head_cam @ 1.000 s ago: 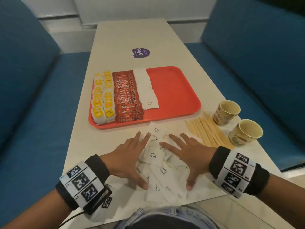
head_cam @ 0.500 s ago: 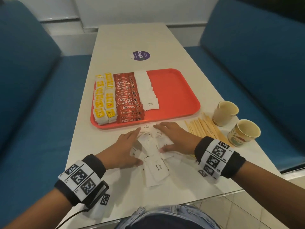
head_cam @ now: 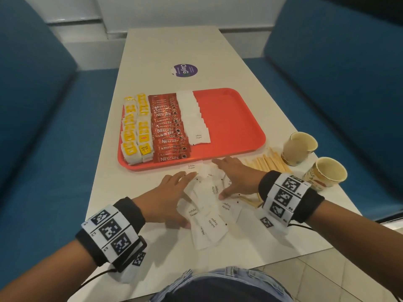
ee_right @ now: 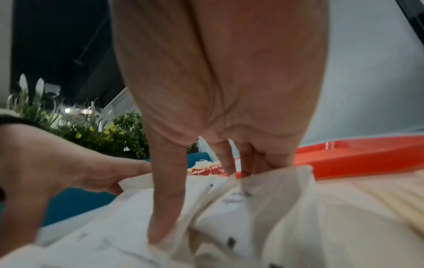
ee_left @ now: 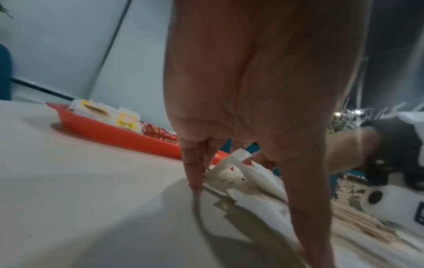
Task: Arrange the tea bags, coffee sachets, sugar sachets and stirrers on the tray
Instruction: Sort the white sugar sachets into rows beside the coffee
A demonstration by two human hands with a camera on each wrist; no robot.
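Note:
An orange tray (head_cam: pixel 231 118) holds rows of yellow tea bags (head_cam: pixel 136 127), red coffee sachets (head_cam: pixel 169 131) and white sugar sachets (head_cam: pixel 194 118). A loose pile of white sugar sachets (head_cam: pixel 209 216) lies on the table just in front of the tray. My left hand (head_cam: pixel 170 195) presses its left side with straight fingers (ee_left: pixel 195 163). My right hand (head_cam: pixel 237 177) presses its right side, fingers (ee_right: pixel 165 199) straight on the sachets (ee_right: pixel 252 208). Wooden stirrers (head_cam: pixel 268 164) lie to the right, partly under my right wrist.
Two paper cups (head_cam: pixel 302 147) (head_cam: pixel 327 173) stand to the right of the tray near the table edge. A purple sticker (head_cam: pixel 185 70) sits beyond the tray. Blue benches (head_cam: pixel 43 138) flank the narrow table. The tray's right half is bare.
Both hands have slid forward toward the tray and closer together, squeezing the spread sugar sachets into a narrower pile against the tray's front edge.

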